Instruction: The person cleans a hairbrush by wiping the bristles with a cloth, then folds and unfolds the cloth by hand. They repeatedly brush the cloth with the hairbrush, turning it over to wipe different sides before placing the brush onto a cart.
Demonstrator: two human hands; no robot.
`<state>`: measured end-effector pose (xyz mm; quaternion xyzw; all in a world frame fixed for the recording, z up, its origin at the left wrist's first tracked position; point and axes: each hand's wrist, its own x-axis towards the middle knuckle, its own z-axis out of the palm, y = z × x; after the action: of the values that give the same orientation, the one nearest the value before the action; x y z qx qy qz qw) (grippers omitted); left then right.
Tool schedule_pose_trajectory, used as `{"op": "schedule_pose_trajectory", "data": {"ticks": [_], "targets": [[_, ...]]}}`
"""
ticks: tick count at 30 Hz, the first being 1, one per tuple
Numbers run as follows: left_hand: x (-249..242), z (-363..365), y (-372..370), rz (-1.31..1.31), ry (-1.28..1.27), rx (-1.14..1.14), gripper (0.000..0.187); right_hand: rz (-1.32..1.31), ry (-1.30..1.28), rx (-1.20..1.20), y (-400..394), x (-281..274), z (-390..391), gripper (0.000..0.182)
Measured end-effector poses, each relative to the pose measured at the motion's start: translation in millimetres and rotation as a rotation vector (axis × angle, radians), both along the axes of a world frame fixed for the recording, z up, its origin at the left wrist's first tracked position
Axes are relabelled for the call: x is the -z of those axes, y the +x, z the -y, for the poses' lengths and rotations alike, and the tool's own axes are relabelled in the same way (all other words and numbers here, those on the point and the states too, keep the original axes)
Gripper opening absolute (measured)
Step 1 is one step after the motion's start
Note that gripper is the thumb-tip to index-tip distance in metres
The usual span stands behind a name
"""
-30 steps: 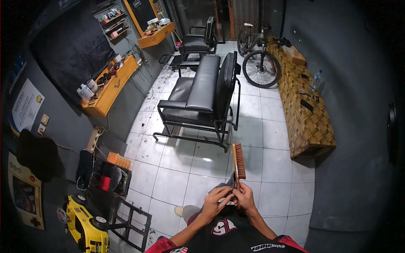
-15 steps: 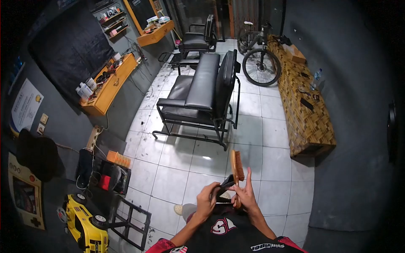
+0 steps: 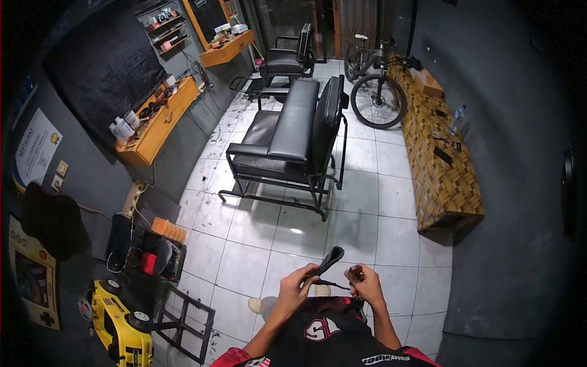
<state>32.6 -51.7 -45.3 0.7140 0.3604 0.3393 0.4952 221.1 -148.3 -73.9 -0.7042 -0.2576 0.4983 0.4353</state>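
Note:
In the lower middle, my left hand [image 3: 295, 289] is closed on a black strap-like piece [image 3: 331, 260], whose wide end sticks up and to the right. A thin dark strip [image 3: 333, 284] runs from near that hand toward my right hand [image 3: 365, 287]. The fingers of my right hand are closed around what looks like the wooden brush [image 3: 355, 270]; only a rounded, reddish-brown end shows, and its bristles are hidden. Both hands are raised in front of my black shirt [image 3: 324, 330], a short gap apart.
Ahead stands a black padded barber chair [image 3: 290, 125], with a bicycle [image 3: 378, 98] behind it. A woven-pattern bench [image 3: 449, 189] lines the right wall. To my left are a wooden wall shelf [image 3: 160, 129], a dark crate [image 3: 174, 263] and a yellow toy car [image 3: 122, 327].
The brush, which stood upright with its bristles showing, is now turned and mostly hidden in my right hand. The black piece shows more fully, and my right index finger has folded down.

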Motion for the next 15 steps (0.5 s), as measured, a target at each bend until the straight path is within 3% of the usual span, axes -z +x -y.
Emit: {"op": "schedule_pose_trajectory", "data": {"ticks": [3, 4, 6, 9, 11, 12, 14, 15], "targets": [[-2, -1, -3, -0.037, 0.086, 0.002, 0.024, 0.598, 0.211, -0.062, -7, 13, 5, 0.017], [-5, -1, -3, -0.039, 0.113, 0.013, 0.025, 0.675, 0.197, -0.132, -4, 1, 8, 0.017], [-13, -2, -4, -0.042, 0.169, 0.034, 0.026, 0.964, 0.410, -0.142, 4, -8, 5, 0.017], [-15, -8, -8, -0.127, 0.289, 0.025, 0.023, 0.784, 0.513, -0.179, 12, 3, 5, 0.026], [-22, -13, -9, -0.109, 0.363, 0.043, 0.023, 0.347, 0.441, -0.161, 9, 2, 1, 0.034], [-27, -16, -10, -0.098, 0.402, 0.051, 0.023, 0.297, 0.503, -0.179, 2, -15, -5, 0.039], [-34, -21, -12, -0.077, 0.464, 0.087, 0.023, 0.684, 0.580, -0.378, -2, 2, -16, 0.043], [-37, -22, -14, -0.067, 0.496, 0.102, 0.023, 0.713, 0.563, -0.401, -4, 3, -17, 0.043]]}}
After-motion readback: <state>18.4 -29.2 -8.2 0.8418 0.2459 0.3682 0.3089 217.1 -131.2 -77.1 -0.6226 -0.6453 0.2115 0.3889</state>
